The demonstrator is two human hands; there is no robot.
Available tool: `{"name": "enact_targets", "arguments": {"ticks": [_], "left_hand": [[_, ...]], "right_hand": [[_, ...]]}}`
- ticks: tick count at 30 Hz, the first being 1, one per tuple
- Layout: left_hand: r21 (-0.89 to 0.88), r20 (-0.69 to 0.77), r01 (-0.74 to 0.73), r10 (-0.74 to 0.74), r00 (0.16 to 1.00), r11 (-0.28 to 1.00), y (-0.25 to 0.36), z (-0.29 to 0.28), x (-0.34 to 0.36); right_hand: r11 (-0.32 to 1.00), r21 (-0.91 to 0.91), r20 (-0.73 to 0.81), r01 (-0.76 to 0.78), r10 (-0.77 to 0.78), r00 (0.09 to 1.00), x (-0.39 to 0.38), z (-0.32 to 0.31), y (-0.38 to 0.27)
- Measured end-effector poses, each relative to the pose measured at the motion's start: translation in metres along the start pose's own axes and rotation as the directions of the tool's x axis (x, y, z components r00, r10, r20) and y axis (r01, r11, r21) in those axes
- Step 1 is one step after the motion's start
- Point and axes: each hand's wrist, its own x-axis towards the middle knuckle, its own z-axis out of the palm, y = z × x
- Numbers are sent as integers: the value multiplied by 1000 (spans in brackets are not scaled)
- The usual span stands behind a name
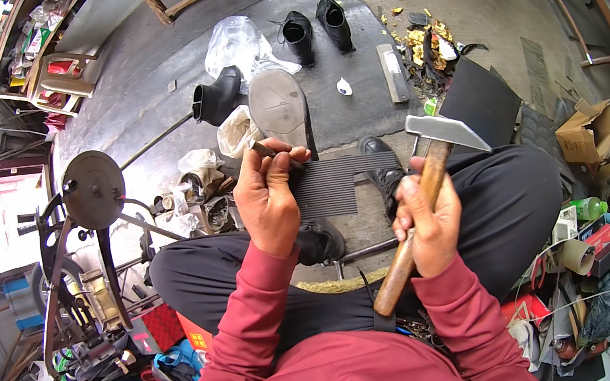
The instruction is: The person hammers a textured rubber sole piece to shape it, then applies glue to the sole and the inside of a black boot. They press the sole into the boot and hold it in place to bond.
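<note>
Left hand (270,202) pinches a short rod-like piece (260,148); right hand (431,223) grips the hammer (433,171). The upturned shoe sole (277,106) lies just beyond the left hand, the nearer of 2, its long axis running away, slightly leftward.

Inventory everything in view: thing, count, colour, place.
Wood-handled steel hammer: 1, brown/silver, right hand
Small metal piece: 1, grey, left fingers
Flat shoe sole: 1, grey, beyond left hand
Ankle boots: 3, black, two upper centre, one left of sole
Crumpled plastic bags: at least 2, whitish, near single boot
Ribbed mat: 1, black, centre
Scrap pile: 1, mixed, upper right
Open cardboard box: 1, brown, right
Wheeled metal machine: 1, dark, lower left
Loose clutter: uncountable, mixed, both sides
Sleeves: 2, dark red, below hands
Left hand, right hand: 1 each, bare, centre
</note>
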Motion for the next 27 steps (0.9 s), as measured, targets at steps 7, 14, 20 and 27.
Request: {"name": "enact_targets", "arguments": {"ticks": [7, 14, 20, 27], "left_hand": [[-19, -5, -8, 8, 1000, 1000, -1, 4, -1], [51, 10, -60, 59, 998, 997, -5, 2, -2], [67, 51, -39, 36, 998, 997, -2, -2, -3], [205, 91, -136, 120, 989, 969, -3, -1, -3]], "right_hand": [[938, -261, 185, 229, -184, 965, -2, -9, -44], [690, -656, 460, 306, 43, 887, 10, 17, -101], [506, -644, 668, 574, 8, 744, 26, 29, -104], [388, -623, 737, 679, -1, 676, 34, 61, -133]]}}
